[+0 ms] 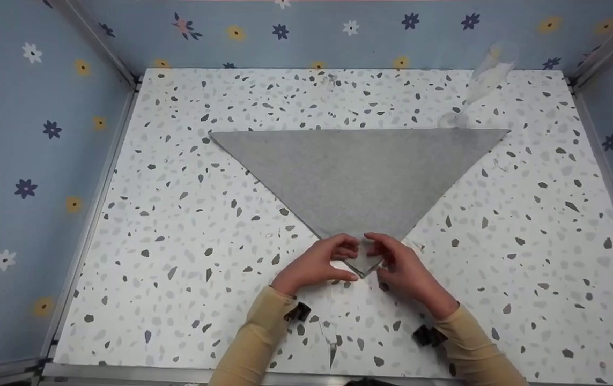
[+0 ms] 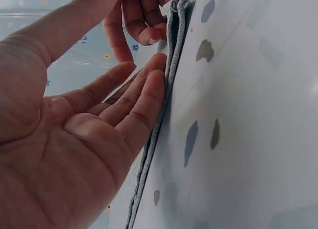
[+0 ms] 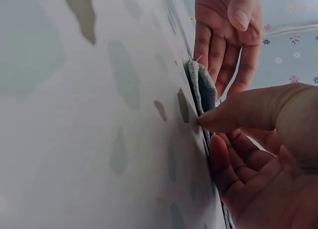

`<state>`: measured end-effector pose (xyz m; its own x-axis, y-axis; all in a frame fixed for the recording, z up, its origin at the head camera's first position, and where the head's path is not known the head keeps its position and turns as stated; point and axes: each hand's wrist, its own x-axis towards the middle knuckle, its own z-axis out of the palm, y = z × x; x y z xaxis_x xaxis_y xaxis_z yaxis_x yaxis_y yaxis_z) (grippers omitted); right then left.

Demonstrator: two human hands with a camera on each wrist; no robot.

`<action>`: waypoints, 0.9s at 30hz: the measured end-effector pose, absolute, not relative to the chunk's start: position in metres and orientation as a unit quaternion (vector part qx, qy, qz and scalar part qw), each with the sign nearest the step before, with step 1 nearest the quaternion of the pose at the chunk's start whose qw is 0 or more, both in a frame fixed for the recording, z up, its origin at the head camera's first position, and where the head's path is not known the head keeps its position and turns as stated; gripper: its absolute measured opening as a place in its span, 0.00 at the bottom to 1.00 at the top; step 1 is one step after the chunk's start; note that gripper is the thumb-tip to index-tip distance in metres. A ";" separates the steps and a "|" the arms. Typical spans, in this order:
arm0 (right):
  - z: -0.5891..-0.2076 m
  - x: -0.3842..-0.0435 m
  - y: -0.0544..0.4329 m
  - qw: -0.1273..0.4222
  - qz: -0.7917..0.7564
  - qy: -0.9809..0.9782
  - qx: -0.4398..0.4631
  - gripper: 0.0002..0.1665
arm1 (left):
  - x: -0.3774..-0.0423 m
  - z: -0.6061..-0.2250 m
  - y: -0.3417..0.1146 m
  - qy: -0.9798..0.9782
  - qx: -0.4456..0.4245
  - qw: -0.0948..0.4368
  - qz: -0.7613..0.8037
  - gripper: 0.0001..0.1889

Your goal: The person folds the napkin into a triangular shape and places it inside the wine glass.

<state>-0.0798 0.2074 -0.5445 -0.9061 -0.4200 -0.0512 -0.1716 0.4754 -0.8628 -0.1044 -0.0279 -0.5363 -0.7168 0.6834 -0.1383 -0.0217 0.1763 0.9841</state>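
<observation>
A grey cloth [image 1: 360,177] lies folded in a triangle, its long edge at the back and one corner pointing toward the person. At that near corner, my left hand [image 1: 319,262] rests its fingers on the cloth's left side, thumb apart from them. Opposite it, my right hand [image 1: 408,271] has bent, relaxed fingers over the right side and its thumb beside the edge. The left wrist view shows the layered cloth edge [image 2: 166,85] along the left fingertips. In the right wrist view, the right thumb [image 3: 238,112] reaches the edge just below the folded corner [image 3: 198,82].
A clear stemmed glass [image 1: 488,80] stands at the back right, its foot close to the cloth's long edge. Flower-patterned blue panels [image 1: 22,161] border the speckled white table [image 1: 167,300] on the left, back and right. A metal rail [image 1: 140,372] runs along the front.
</observation>
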 end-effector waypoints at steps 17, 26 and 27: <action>-0.542 -0.086 0.201 0.128 -0.487 0.850 -0.155 0.25 | -0.109 -0.540 -0.026 0.699 0.233 0.288 0.612 0.29; -0.543 -0.092 0.203 0.111 -0.461 0.861 -0.185 0.21 | -0.109 -0.536 -0.020 0.707 0.224 0.275 0.611 0.28; -0.543 -0.093 0.203 0.115 -0.460 0.860 -0.189 0.21 | -0.109 -0.534 -0.020 0.707 0.226 0.273 0.612 0.28</action>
